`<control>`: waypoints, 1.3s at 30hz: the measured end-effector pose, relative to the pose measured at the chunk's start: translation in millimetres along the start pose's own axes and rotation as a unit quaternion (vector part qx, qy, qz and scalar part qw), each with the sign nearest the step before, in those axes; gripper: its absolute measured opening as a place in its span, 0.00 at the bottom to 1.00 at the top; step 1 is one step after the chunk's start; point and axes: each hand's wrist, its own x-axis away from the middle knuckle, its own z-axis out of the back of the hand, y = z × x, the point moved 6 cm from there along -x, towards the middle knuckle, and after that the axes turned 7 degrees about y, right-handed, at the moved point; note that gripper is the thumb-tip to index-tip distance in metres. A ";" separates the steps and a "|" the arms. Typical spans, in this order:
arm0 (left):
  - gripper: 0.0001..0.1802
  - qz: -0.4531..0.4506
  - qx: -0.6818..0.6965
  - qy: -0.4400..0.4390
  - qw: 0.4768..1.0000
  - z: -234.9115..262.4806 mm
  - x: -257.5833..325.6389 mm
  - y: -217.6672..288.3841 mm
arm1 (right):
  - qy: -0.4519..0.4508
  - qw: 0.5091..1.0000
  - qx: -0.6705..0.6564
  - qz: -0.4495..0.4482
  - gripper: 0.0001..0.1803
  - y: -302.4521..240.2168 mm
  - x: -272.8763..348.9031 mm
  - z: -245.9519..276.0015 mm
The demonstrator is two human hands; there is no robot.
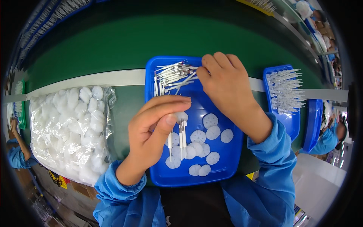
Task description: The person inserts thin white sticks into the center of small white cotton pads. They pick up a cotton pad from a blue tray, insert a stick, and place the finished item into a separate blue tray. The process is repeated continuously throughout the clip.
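My left hand (149, 130) is closed, thumb and forefinger pinching a small white disc (181, 115). Several thin white sticks (182, 138) with dark ends hang down from that disc. Over the far right rim of a blue tray (196, 179), my right hand (227, 85) is closed with bent fingers; whatever its fingertips hold is hidden. Close to those fingertips, a pile of loose white sticks (172, 73) with dark reddish tips fills the tray's far left corner. Scattered across the near half of the tray are several white discs (213, 132) with small holes.
A clear plastic bag (70, 128) packed with white discs lies to the left. On the right stands another blue tray (289, 126), with discs full of upright sticks (285, 89). Stacked blue trays (314, 125) are beyond it. Co-workers' blue sleeves (327, 142) show at both sides.
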 end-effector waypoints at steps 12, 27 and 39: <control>0.36 0.001 -0.034 -0.039 0.999 1.3 3.5 -6.9 | 0.090 0.648 -0.682 -0.326 0.10 -3.8 49.4 31.7; 0.18 -0.008 -0.006 0.056 0.998 6.6 1.4 -5.1 | 0.071 0.847 -0.462 -0.253 0.13 -14.7 51.3 37.8; 0.19 -0.013 -0.019 0.050 0.999 4.2 1.3 -4.0 | 0.151 0.919 -0.336 -0.138 0.14 -22.5 45.0 50.6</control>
